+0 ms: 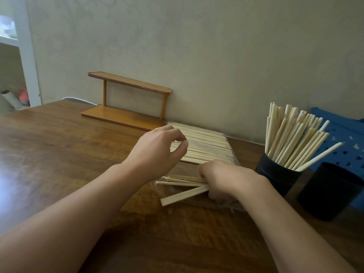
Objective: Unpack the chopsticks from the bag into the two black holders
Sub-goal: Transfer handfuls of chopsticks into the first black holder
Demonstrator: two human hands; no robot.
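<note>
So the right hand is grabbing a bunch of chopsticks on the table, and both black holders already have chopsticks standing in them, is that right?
Not quite. The head view shows only the farther black holder with chopsticks standing in it; the nearer black holder shows none. The rest holds: the right hand grips a bunch of chopsticks on the table.

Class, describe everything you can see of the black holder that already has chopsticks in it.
The filled black holder is a dark, matte, round cup standing upright on the wooden table, just right of the right hand, not touching it. Many pale wooden chopsticks fan out of its open top, leaning rightward. A second black holder stands beside it, nearer the camera.
</note>
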